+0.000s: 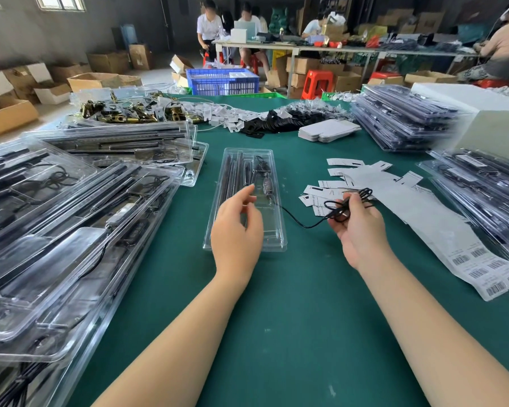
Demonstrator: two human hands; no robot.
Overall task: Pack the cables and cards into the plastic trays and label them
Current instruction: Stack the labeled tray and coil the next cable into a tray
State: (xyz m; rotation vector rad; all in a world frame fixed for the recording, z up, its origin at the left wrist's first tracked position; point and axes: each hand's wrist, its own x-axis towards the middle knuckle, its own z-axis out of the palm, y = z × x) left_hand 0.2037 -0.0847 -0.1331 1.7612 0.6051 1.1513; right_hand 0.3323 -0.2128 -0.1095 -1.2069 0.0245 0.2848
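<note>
A clear plastic tray [221, 201] lies lengthwise on the green table [291, 304] in front of me, with black rods and a small module inside. My left hand [237, 227] hovers over the tray's near half, fingers loosely bent, holding nothing. A black cable [303, 223] runs from the tray out to the right. My right hand [356, 221] grips its coiled end beside the tray. White cards [315, 193] lie scattered just beyond that hand. A long sheet of barcode labels [453, 245] stretches to the right.
Piles of filled clear trays [71, 215] crowd the left side, and more stacks [403, 118] stand at the right and far right. Brass hardware, white clips and black parts lie along the far edge. People work at a table behind.
</note>
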